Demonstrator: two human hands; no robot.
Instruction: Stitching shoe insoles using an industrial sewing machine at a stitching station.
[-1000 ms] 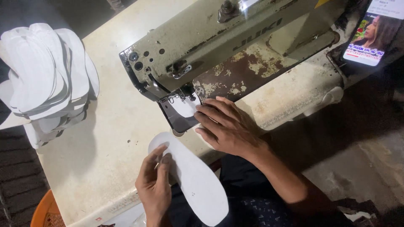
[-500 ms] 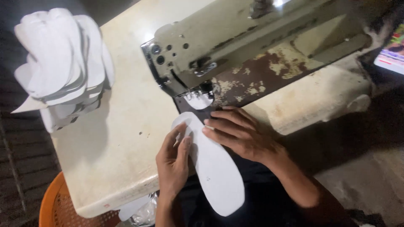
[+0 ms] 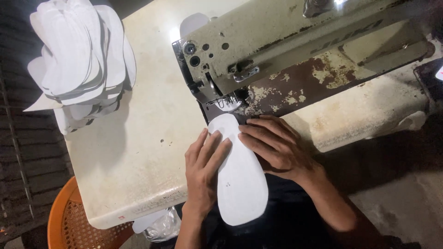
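Since a sec ago both hands slid the white insole (image 3: 241,177) fwd, so its toe end now sits right up by the presser foot (image 3: 224,102); before it was lying further back w/ the toe short of the needle area.

Head cam view: left hand (image 3: 203,173) lies flat on the insole's left edge, fingers straight and a bit spread, tips pointing at the machine, not clamped on anything, just pressing down. Right hand (image 3: 273,148) is flat too, fingers together-ish and angled left, tips on the insole's right edge near the toe. Insole lies lengthwise toward the person, heel end hanging off the table edge over the lap. Sewing machine (image 3: 295,50) is an old cream-colored one w/ rusty brown patches on its bed. Table (image 3: 138,152) is a worn off-white top w/ small dark specks. Far left on it, a big messy stack of white insoles (image 3: 78,60), well apart from the hands. Orange basket (image 3: 69,221) pokes out below the table corner.
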